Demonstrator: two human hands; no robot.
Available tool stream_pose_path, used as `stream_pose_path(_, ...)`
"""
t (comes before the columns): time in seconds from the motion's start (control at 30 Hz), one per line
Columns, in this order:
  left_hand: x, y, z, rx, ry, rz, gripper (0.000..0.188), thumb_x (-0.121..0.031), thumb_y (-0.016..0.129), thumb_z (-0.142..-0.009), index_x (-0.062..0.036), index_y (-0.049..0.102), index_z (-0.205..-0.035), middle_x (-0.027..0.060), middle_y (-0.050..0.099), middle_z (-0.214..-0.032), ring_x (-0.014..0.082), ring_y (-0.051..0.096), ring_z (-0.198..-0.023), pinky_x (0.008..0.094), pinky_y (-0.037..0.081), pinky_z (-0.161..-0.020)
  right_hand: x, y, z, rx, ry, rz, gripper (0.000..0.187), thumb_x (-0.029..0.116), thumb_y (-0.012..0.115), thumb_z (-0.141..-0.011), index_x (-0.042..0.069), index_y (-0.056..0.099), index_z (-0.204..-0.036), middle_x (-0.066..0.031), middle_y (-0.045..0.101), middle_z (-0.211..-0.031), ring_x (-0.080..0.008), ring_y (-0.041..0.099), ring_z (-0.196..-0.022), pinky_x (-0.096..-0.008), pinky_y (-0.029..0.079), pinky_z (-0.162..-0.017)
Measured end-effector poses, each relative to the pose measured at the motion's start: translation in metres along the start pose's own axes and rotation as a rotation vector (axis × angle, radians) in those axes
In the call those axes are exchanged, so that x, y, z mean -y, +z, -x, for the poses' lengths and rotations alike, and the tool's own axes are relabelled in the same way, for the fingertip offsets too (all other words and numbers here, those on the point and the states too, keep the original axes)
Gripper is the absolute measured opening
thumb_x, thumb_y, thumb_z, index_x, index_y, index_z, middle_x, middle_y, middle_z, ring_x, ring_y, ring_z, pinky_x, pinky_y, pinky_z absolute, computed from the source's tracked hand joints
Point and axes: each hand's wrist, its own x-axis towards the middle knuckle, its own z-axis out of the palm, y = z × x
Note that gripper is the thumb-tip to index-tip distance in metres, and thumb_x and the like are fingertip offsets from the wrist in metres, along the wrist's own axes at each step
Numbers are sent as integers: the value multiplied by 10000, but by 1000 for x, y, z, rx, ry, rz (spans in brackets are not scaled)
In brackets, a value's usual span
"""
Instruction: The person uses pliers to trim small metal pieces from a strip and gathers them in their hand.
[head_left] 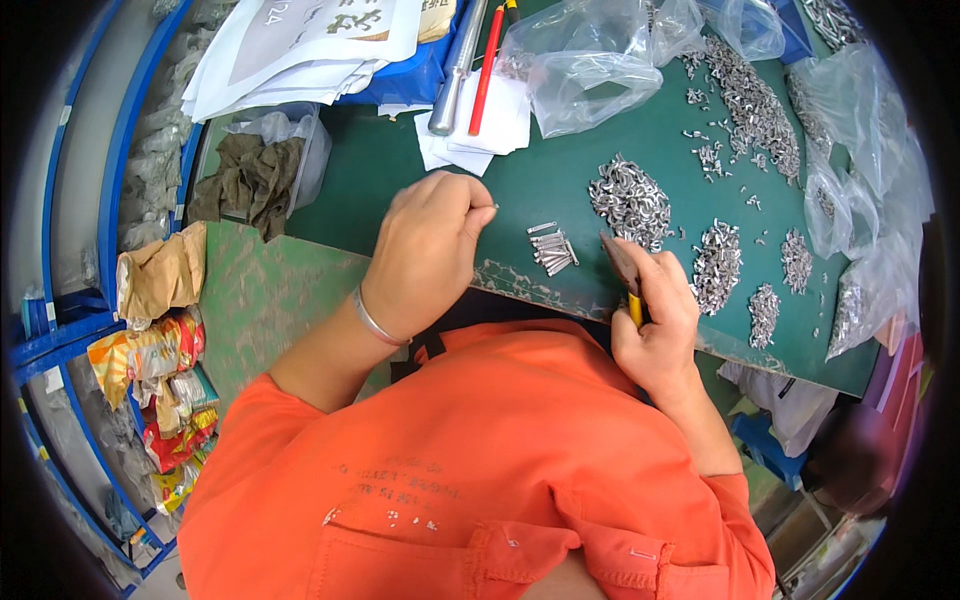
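Note:
My left hand (430, 250) is raised over the front of the green bench, thumb and forefinger pinched together. Something tiny may poke from the pinch, but its kind is too small to tell. My right hand (660, 325) is closed around a pair of pliers (622, 268) with yellow grips, jaws pointing up and to the left. Between the hands lies a small group of straight metal pins (552, 250), most of them side by side. Just beyond the pliers rises a heap of small curved metal pieces (628, 200).
Several smaller heaps of metal pieces (717, 265) lie to the right, near clear plastic bags (850, 150). A red pencil (486, 75) and a metal rod (455, 75) rest on white papers (500, 115). At left stands a plastic bin with a dark cloth (255, 180). The bench edge (540, 290) is worn.

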Motion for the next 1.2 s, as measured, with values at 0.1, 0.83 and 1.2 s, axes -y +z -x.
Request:
stream_pose_path(0.1, -18, 5, 2, 27, -208, 444, 145, 14, 646, -888, 9, 642, -1033, 33, 632, -899, 82, 590, -788, 227, 497, -714, 9, -4, -5, 108, -35, -26, 618, -131, 533, -592, 10, 604, -1190, -128, 514, -816, -294, 561, -729, -355, 490, -643)
stream_pose_path(0.83, -24, 5, 6, 333, -505, 925, 88, -23, 640, -919, 43, 654, -975, 61, 688, -891, 77, 623, -746, 211, 529, -669, 12, -6, -12, 118, -172, 194, 613, -87, 598, -591, 11, 615, -1195, -84, 511, -751, -269, 503, -649, -381, 443, -580)
stream_pose_path(1.2, -25, 6, 7, 287, -216, 845, 80, -8, 587, -937, 39, 650, -951, 64, 624, -873, 77, 574, -681, 204, 470, -601, 23, -18, -16, 310, 40, -71, 600, -109, 525, -628, 12, 605, -1211, -137, 569, -759, -341, 582, -727, -401, 503, -674)
